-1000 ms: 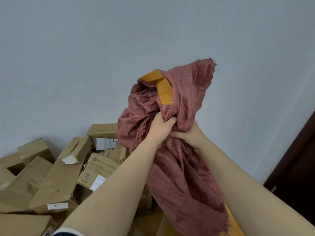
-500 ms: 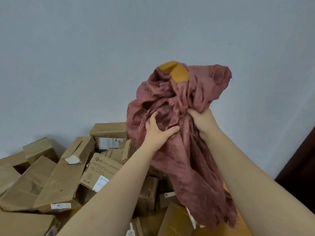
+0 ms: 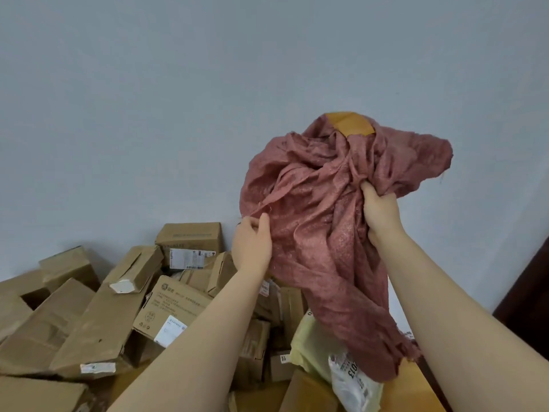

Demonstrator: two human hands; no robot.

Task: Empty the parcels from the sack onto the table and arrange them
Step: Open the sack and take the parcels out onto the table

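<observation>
Sack (image 3: 320,227), dusty-red woven cloth, held up in the air over the parcels, crumpled, its frayed end hanging down at lower right. Near edge: pale yellow-green mailer (image 3: 312,349) and a white printed poly bag (image 3: 353,385) lie under the hanging end. Right hand (image 3: 381,214) is clenched on a bunched fold in the sack's upper right part. Left hand (image 3: 252,245) pinches the sack's left edge, thumb on the cloth; the two hands are well apart. Left of the arms, cardboard boxes (image 3: 98,319) lie heaped and tilted, one labelled box (image 3: 190,242) at the back against the grey wall (image 3: 178,99). An orange-yellow patch (image 3: 350,124) shows at the sack's top.
</observation>
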